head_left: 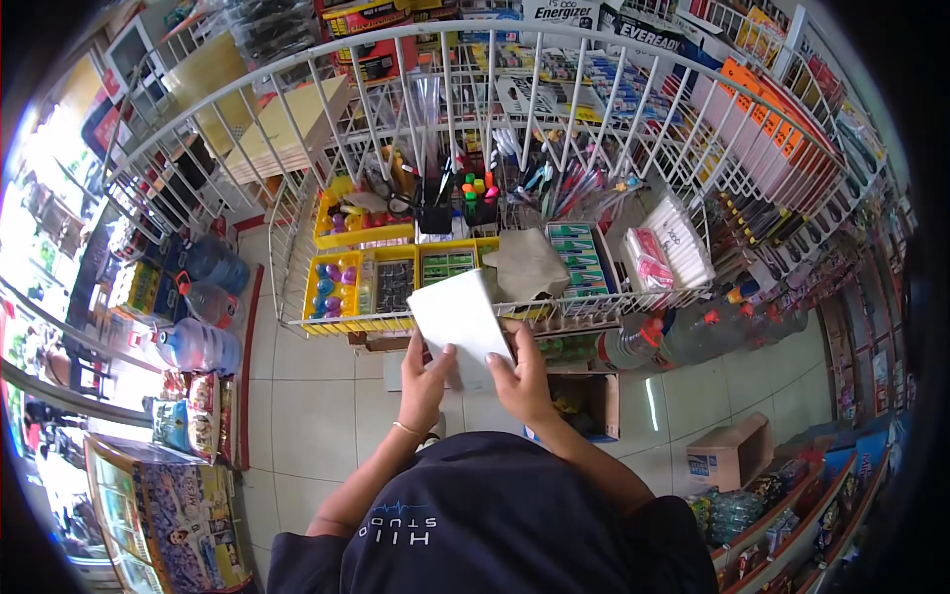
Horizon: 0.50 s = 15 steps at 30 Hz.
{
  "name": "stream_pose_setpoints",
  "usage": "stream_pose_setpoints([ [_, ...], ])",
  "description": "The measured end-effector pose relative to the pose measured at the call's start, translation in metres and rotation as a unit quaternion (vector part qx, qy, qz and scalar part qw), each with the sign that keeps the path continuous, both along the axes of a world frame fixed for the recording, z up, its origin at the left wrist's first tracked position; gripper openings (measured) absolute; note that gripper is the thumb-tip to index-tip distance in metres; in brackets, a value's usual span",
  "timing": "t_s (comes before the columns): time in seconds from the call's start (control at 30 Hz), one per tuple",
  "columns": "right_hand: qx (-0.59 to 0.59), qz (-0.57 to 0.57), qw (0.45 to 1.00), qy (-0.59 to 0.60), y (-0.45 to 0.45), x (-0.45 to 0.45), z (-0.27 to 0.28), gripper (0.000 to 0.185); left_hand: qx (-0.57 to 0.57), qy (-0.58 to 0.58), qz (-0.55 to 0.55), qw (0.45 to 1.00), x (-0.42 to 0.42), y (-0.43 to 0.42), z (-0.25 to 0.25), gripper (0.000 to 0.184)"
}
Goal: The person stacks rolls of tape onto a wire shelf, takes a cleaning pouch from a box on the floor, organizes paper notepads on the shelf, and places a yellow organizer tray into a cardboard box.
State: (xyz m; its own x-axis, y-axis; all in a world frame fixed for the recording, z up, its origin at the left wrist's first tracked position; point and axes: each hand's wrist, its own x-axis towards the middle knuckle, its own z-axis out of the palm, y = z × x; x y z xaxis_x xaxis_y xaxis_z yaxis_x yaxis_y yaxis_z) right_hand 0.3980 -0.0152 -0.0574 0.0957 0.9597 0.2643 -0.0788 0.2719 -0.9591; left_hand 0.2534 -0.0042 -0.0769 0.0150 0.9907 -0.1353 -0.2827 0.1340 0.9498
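Observation:
Both hands hold a flat white rectangular pad of paper point(460, 322) in front of my body, tilted slightly to the left. My left hand point(426, 381) grips its lower left side with the thumb on top. My right hand point(522, 378) grips the lower right side, its thumb also on the face. Just beyond the pad stands a white wire rack point(287, 287). Within it sit yellow trays point(361, 236) of small items, a crumpled grey-beige sheet point(531, 264), green-and-white boxes point(581, 259) and black pen cups point(433, 216).
Large water bottles point(203, 345) stand at the left, and more bottles point(633, 342) sit under the rack. An open cardboard box point(730, 453) is on the tiled floor point(327, 396) at right. Snack shelves point(811, 515) fill the lower right. A glass-fronted cabinet point(163, 515) stands lower left.

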Motion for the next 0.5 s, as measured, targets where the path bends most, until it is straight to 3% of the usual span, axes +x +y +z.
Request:
stream_pose_setpoints([
  [0.07, 0.075, -0.076, 0.937, -0.334, 0.000, 0.001, 0.021, 0.031, 0.005, 0.017, 0.077, 0.997, 0.013, -0.005, 0.007, 0.052],
  [0.13, 0.118, -0.099, 0.915, -0.372, 0.001, -0.005, 0.031, 0.033, -0.029, -0.003, 0.061, 0.998, 0.016, -0.014, 0.016, 0.061],
  [0.2, 0.150, -0.028, 0.848, -0.508, -0.004, -0.013, 0.036, 0.036, -0.113, -0.326, -0.011, 0.939, 0.016, -0.017, 0.016, 0.058],
  [0.23, 0.227, -0.036, 0.807, -0.544, -0.006, -0.018, 0.035, 0.036, -0.111, -0.327, -0.010, 0.938, 0.013, -0.016, 0.016, 0.058],
  [0.27, 0.229, -0.035, 0.806, -0.545, -0.010, -0.024, 0.032, 0.036, -0.120, -0.360, -0.009, 0.925, 0.009, -0.015, 0.015, 0.055],
  [0.33, 0.262, 0.001, 0.736, -0.624, -0.014, -0.032, 0.028, 0.035, -0.137, -0.423, -0.012, 0.896, 0.002, -0.010, 0.012, 0.053],
  [0.4, 0.263, 0.044, 0.731, -0.628, -0.013, -0.024, 0.037, 0.036, -0.130, -0.432, 0.006, 0.892, -0.002, -0.013, 0.002, 0.053],
  [0.5, 0.162, 0.297, 0.780, -0.526, -0.007, -0.005, 0.069, 0.029, -0.100, -0.451, -0.015, 0.887, -0.013, -0.018, 0.009, 0.051],
])
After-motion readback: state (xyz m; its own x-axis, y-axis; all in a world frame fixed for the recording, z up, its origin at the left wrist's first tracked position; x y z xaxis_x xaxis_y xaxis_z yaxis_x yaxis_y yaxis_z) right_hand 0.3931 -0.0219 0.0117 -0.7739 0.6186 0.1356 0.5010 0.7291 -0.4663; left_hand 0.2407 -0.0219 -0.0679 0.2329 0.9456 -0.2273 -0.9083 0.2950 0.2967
